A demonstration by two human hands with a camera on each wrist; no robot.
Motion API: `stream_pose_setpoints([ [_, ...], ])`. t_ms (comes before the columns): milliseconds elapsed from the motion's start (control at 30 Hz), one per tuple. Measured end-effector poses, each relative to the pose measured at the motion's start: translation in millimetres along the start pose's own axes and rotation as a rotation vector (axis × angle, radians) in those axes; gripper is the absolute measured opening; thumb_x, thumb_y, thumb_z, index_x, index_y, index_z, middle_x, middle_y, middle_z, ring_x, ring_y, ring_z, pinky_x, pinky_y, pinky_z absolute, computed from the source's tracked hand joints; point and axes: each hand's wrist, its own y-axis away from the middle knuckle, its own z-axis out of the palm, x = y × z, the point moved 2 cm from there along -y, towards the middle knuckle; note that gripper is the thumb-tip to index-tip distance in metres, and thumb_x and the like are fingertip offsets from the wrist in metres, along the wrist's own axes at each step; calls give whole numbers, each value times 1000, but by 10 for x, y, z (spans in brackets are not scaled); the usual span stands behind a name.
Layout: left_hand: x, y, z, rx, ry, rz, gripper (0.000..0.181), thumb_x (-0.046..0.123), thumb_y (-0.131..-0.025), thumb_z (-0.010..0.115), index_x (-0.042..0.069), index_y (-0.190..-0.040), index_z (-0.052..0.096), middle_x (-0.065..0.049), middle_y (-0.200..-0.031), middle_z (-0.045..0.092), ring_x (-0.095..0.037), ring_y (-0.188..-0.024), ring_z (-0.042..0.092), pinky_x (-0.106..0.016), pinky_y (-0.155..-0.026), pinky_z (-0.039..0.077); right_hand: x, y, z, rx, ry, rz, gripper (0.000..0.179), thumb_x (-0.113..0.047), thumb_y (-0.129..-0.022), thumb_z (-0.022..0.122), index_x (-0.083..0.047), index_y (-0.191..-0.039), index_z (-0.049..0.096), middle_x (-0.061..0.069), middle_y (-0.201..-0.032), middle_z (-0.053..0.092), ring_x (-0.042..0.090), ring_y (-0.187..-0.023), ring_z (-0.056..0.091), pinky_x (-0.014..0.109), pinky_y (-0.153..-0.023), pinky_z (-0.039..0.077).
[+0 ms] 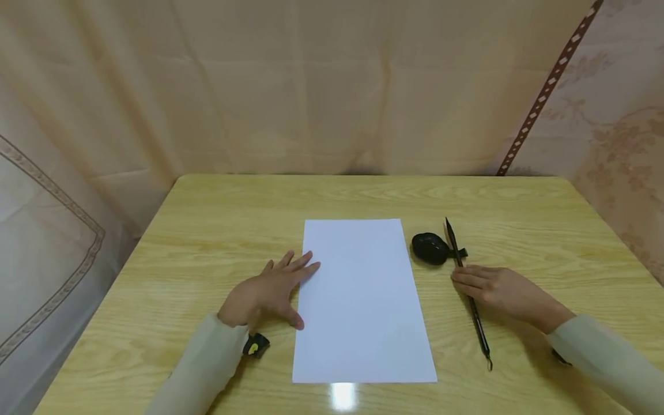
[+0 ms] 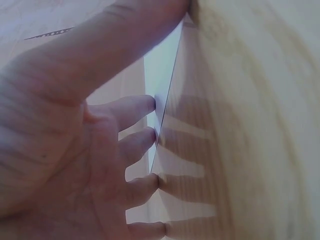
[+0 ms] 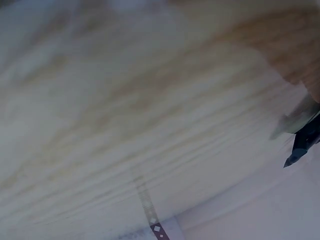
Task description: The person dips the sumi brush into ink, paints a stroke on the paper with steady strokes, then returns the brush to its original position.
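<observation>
A blank white sheet of paper (image 1: 363, 300) lies upright on the table. My left hand (image 1: 272, 291) rests at its left edge with fingers spread, the fingertips on the paper's margin and the thumb lower down; the left wrist view shows the fingertips (image 2: 147, 136) pressing down by the edge. To the right, my right hand (image 1: 495, 288) holds a dark calligraphy brush (image 1: 478, 329) around its middle, its thumb hidden beneath. The brush slants with its pointed dark tip away from me and a hanging loop at the near end. Its upper part crosses the stem of a glossy black rounded object (image 1: 429, 248).
The pale wood table (image 1: 218, 213) extends around the paper, with a beige curtain (image 1: 290, 86) behind its far edge. A small black device (image 1: 256, 346) with a yellow mark sits at the left wrist. Light reflects off the tabletop below the paper.
</observation>
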Motion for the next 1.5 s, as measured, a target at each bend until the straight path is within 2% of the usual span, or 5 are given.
stream_pose_setpoints([
  [300, -3, 11, 38, -3, 9, 1, 114, 37, -64, 86, 13, -153, 20, -9, -162, 2, -41, -146, -6, -70, -109, 3, 21, 53, 13, 97, 22, -21, 69, -3, -103, 1, -3, -104, 69, 11, -109, 70, 24, -98, 68, 35, -89, 52],
  [500, -2, 11, 18, -4, 9, 7, 114, 39, -65, 85, 13, -154, 18, -10, -162, 2, -41, -146, -6, -70, -109, 2, 66, 94, 4, 156, 34, -28, 55, -2, -103, 4, -6, -143, 43, 13, -134, 57, 23, -136, 41, 29, -119, 8],
  [667, 0, 10, 16, -5, 18, 6, 115, 39, -65, 85, 12, -153, 18, -11, -162, 2, -42, -146, -6, -70, -109, 2, 111, 65, -39, 229, -6, -24, 49, -1, -104, 10, -5, -149, 27, 7, -156, 20, 16, -146, 15, 30, -119, 12],
  [1100, -15, -5, 24, -4, 13, 3, 115, 38, -64, 86, 13, -154, 18, -9, -162, 2, -41, -146, -7, -70, -109, 3, 246, -126, -273, 436, -11, 85, 38, 2, -102, 27, 4, -127, 56, 16, -137, 53, 15, -141, 32, 22, -116, 19],
  [1500, -16, -4, -6, 4, 3, 26, 115, 42, -64, 85, 11, -153, 18, -12, -161, 3, -43, -146, -5, -72, -108, 4, 390, -352, -501, 793, -7, 329, 28, -15, -101, 46, 1, -111, 67, 16, -93, 72, 23, -53, 59, 30, -50, 46],
])
